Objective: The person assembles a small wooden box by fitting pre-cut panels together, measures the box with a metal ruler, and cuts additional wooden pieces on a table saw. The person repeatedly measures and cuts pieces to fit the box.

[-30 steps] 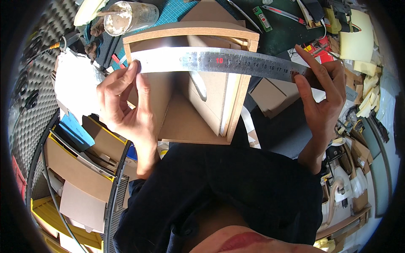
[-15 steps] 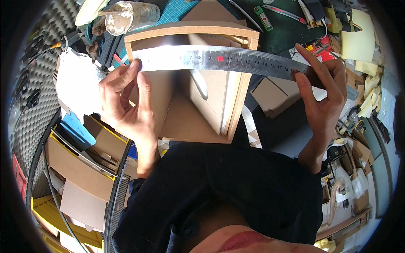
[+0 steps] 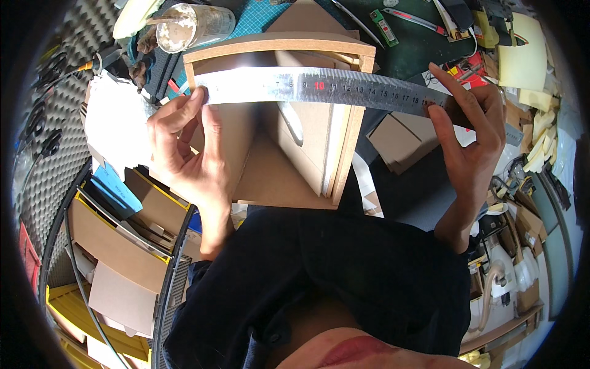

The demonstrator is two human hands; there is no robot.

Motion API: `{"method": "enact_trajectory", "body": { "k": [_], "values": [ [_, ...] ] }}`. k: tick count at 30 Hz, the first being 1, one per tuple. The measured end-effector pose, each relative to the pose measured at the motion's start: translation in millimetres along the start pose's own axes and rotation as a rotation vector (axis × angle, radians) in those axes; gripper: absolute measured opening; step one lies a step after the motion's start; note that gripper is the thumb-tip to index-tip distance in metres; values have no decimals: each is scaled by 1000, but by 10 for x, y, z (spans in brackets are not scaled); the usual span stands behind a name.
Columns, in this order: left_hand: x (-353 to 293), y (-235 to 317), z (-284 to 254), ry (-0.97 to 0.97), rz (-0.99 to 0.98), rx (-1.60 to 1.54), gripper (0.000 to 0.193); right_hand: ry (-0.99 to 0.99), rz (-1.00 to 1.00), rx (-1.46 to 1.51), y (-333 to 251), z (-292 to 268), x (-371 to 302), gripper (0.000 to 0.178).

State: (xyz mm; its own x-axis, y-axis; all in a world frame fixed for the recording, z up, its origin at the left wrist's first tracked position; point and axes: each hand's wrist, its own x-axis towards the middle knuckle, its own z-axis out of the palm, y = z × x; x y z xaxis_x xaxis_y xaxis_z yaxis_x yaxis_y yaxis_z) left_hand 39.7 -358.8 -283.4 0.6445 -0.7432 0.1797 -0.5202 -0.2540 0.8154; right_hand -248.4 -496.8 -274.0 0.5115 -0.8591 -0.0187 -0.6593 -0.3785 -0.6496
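Observation:
A steel ruler (image 3: pixel 344 88) spans the open top of a brown board box (image 3: pixel 279 44), crossing it from the left wall past the right wall. My left hand (image 3: pixel 190 141) pinches the ruler's left end between thumb and fingers, beside the box's left edge. Farther right, my right hand (image 3: pixel 470 120) grips the other end, well beyond the box. Glare whitens the ruler's left part. Inside the box stands a slanted inner panel (image 3: pixel 301 138) with an oval slot. The ruler hides part of the box's interior.
Behind the box lie a teal cutting mat (image 3: pixel 249 21), a messy clear cup (image 3: pixel 184 27), a green-and-white small box (image 3: pixel 384 27) and a red cutter (image 3: pixel 415 19). Board pieces (image 3: pixel 399 141) rest right of the box. A cart (image 3: pixel 123 240) with boards stands at the left.
Almost nothing differs; the view has shifted slightly, and both hands hold the ruler in the same place across the box.

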Motion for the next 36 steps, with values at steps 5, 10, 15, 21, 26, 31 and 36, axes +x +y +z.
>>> {"method": "enact_trajectory", "body": {
  "k": [5,10,15,21,26,31,36],
  "values": [
    [7,-7,3,-8,5,-3,17,-2,1,-15,0,-6,-2,41],
    [7,12,12,-13,-12,-9,17,-2,11,-4,-16,-14,7,40],
    [3,31,0,-30,-33,3,19,-4,11,-1,-16,-17,15,40],
    [-1,29,-1,-35,-35,-26,19,-7,2,-21,-26,-16,20,40],
    [7,24,0,-36,-14,24,19,2,15,1,-28,-18,28,39],
    [32,89,-21,-77,-36,103,13,27,-11,5,-23,-21,53,38],
    [122,153,22,-77,-56,145,13,27,6,-7,-28,-29,99,39]
  ]
}}
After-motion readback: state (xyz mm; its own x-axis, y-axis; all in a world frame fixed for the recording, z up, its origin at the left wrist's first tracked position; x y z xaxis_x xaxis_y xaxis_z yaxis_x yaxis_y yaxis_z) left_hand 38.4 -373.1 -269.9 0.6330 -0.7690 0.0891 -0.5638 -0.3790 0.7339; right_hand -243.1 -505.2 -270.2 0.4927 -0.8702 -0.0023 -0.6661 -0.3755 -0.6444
